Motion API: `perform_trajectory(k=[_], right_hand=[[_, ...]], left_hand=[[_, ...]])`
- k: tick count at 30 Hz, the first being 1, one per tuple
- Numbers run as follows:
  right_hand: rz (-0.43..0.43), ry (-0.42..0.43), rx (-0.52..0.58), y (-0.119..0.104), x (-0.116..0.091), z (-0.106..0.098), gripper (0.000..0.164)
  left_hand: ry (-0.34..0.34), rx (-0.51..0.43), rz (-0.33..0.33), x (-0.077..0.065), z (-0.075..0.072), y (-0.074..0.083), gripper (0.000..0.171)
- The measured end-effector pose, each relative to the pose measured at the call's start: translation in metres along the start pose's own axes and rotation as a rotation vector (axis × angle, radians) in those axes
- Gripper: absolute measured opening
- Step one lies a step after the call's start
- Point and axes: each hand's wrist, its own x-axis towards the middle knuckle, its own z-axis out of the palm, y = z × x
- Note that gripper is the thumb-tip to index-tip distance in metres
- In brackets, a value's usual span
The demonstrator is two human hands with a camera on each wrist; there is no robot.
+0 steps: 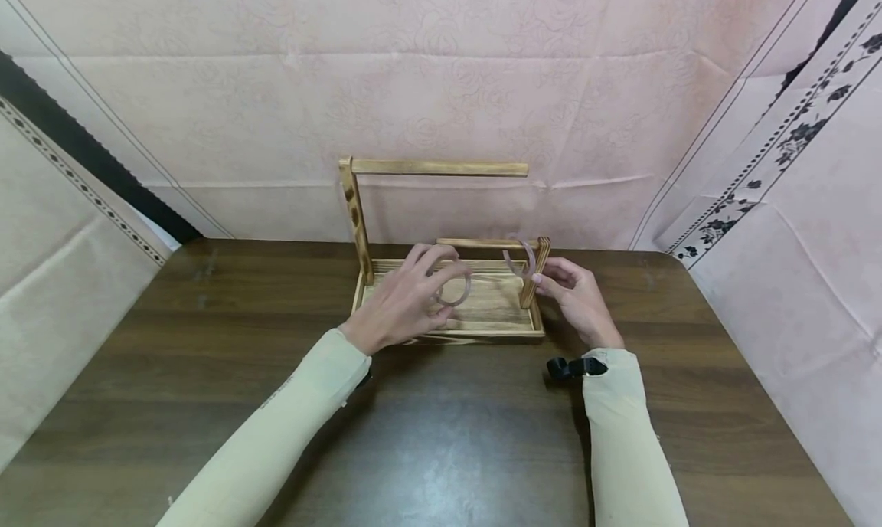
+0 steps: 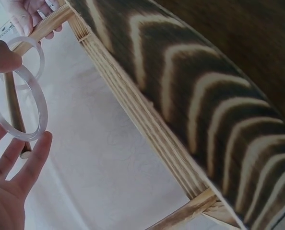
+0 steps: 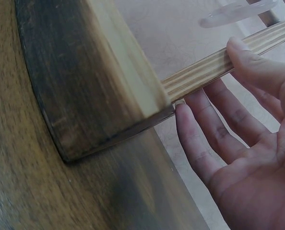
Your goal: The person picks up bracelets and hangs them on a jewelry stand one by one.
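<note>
A wooden bangle stand point(image 1: 491, 291) with a shallow tray base and two bars sits at the table's back edge. My left hand point(image 1: 403, 301) pinches a pale translucent bangle point(image 1: 468, 288) between thumb and fingers over the tray; the left wrist view shows this bangle point(image 2: 42, 103) held upright. A second pale bangle point(image 1: 531, 257) hangs round the lower bar point(image 1: 475, 243), close to its right end. My right hand point(image 1: 580, 297) holds the short right post point(image 1: 534, 282), with the thumb on one side and fingers on the other in the right wrist view.
The tall left post point(image 1: 354, 220) carries the upper bar point(image 1: 441, 168), whose right end is free. Behind the stand hangs a pink patterned cloth point(image 1: 441, 106). Brown table surface point(image 1: 441, 435) extends in front and to both sides.
</note>
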Motion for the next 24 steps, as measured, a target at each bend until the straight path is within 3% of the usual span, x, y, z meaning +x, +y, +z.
perform_trajectory(k=[17, 24], right_hand=[[-0.006, -0.001, 0.008, 0.0014, 0.0004, -0.0005, 0.04], [0.004, 0.001, 0.007, 0.0002, 0.0002, 0.0004, 0.04]], left_hand=[[0.057, -0.015, -0.03, -0.0033, -0.0049, -0.005, 0.053], [0.076, 0.02, -0.039, -0.0024, -0.0075, -0.0068, 0.052]])
